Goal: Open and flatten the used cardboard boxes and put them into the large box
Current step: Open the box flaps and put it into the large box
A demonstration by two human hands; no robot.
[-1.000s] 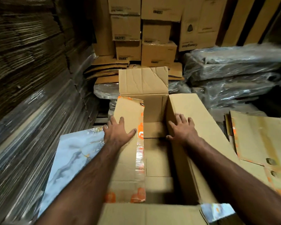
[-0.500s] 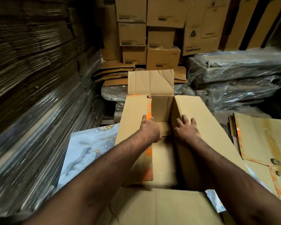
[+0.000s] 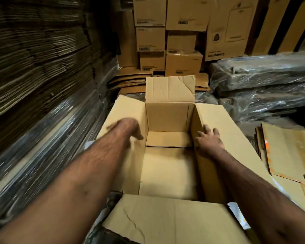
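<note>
So the large box point(image 3: 167, 173) is being held open, nothing much seen inside yet. Its right flap is being pressed by the right hand point(image 3: 209, 140) with flat fingers; the left hand point(image 3: 128, 128) is too blurred to tell.

Floor barely visible, hidden under stock. Centre: large open box point(image 3: 169, 155), flaps out, sits among the piles. Left of frame: tall stacks of flat cardboard point(image 3: 33, 59), lower part plastic-wrapped. Top centre: stacked closed cartons point(image 3: 167, 41) w/ loose flattened sheets point(image 3: 130, 81) at their base. Upper right: plastic-wrapped bundles point(image 3: 264, 81). Right edge: flattened boxes w/ orange tape point(image 3: 289, 152), lying just beside the open box.
</note>
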